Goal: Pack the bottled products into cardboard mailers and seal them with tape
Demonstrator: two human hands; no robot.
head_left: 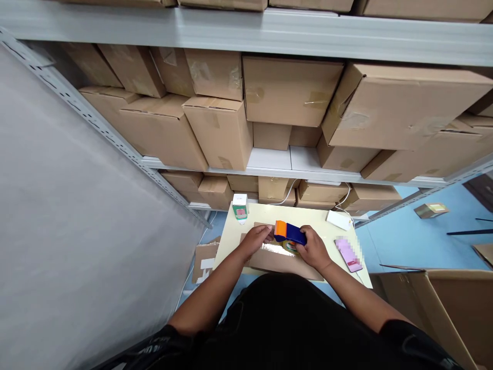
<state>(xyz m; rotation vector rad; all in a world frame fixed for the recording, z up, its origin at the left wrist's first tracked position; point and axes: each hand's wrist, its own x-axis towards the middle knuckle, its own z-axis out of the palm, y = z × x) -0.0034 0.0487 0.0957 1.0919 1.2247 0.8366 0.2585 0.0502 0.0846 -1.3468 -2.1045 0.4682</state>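
Note:
My right hand is closed around the blue body of a tape dispenser with an orange front end. The roll of tape shows under the dispenser. Just left of the orange end is my left hand, its thumb and fingers slightly apart; I make out nothing held in it. Below both hands a brown cardboard box lies on the pale yellow table. A shiny strip of clear tape runs across the cardboard, under the dispenser.
A small green and white box stands at the table's back left. At the right lie a white box-shaped device with a cable and a phone. Shelves of cardboard boxes rise behind. A large open carton stands right.

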